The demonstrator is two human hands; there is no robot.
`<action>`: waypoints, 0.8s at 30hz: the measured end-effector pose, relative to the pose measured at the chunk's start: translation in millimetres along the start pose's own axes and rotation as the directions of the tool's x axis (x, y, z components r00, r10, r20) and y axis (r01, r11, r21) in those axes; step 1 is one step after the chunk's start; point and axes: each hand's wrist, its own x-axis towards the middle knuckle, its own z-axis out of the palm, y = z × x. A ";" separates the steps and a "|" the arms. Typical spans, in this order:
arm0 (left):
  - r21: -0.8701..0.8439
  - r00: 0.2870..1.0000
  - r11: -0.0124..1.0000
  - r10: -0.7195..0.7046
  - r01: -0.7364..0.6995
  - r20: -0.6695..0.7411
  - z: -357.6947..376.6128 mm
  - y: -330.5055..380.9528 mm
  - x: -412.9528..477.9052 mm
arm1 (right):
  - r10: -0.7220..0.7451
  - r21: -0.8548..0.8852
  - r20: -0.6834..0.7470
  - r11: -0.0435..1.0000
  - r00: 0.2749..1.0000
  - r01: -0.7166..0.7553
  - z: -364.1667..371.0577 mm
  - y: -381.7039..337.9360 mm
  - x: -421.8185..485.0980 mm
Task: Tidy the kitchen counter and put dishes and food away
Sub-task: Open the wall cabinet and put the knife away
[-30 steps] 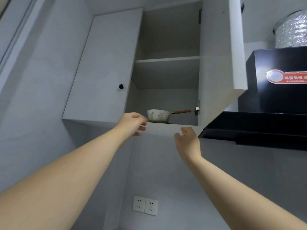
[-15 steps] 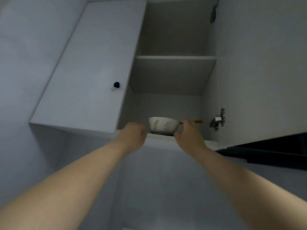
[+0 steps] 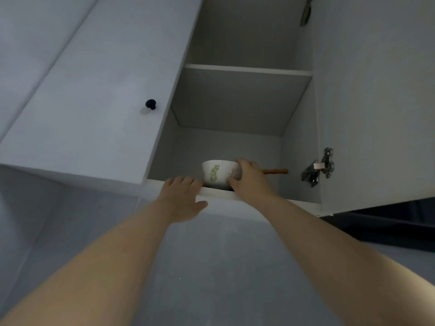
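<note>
A white bowl (image 3: 216, 172) with a green leaf pattern stands at the front of the bottom shelf (image 3: 219, 192) in an open wall cabinet above me. My right hand (image 3: 249, 178) grips the bowl's right side, thumb low on its front and fingers over its rim. A brown wooden handle (image 3: 275, 171) pokes out to the right behind that hand. My left hand (image 3: 182, 196) rests on the shelf's front edge just left of the bowl, fingers hooked over the lip.
The cabinet's left door (image 3: 94, 102) is closed and has a black knob (image 3: 150, 104). The right door (image 3: 376, 102) stands open with a metal hinge (image 3: 317, 167) on its inner side. An upper shelf (image 3: 247, 69) is bare. A dark range hood (image 3: 388, 222) sits at the lower right.
My view tilted up and closer to the cabinet. My right hand rose from below the shelf onto the bowl's side, and the left hand settled on the shelf edge.
</note>
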 end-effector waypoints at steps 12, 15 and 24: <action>-0.040 1.000 0.999 -0.004 0.005 0.023 -5.8 2.8 -7.6 | 0.083 -0.088 0.049 0.993 0.995 -0.079 -6.6 -2.7 18.0; -0.008 1.000 1.000 -0.018 0.018 -0.010 -5.8 5.5 -8.3 | 0.115 -0.068 0.045 0.991 0.992 -0.111 -9.3 5.6 20.7; 0.166 0.996 0.982 -0.083 0.085 -0.021 -7.9 14.2 -12.6 | 0.172 -0.137 0.092 0.978 0.981 -0.158 -2.3 10.0 33.2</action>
